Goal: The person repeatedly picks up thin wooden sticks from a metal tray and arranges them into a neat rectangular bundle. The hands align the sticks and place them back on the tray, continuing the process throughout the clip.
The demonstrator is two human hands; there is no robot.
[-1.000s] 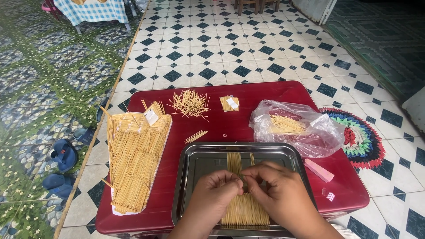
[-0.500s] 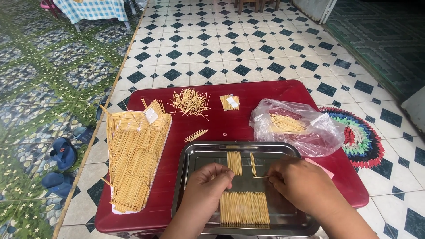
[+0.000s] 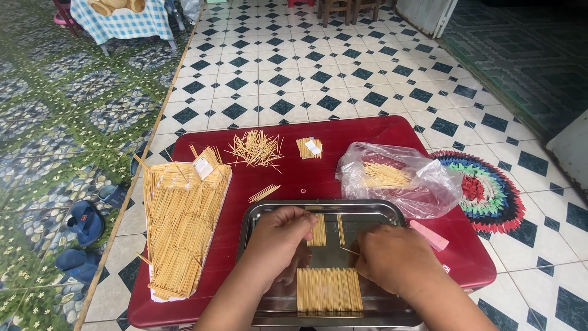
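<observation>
Head view: over the steel tray (image 3: 260, 214), the left hand (image 3: 285, 236) pinches a short stick bundle (image 3: 316, 230). The right hand (image 3: 389, 257) holds one thin stick (image 3: 349, 250) just right of that bundle, above the flat stick row (image 3: 329, 291).

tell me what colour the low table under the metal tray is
Dark red low table, seen in the head view, with the metal tray on it.

Both hands were down low, palms facing down: left hand (image 3: 283, 236) with fingers curled in, right hand (image 3: 392, 257) pinching at its fingertips.
</observation>
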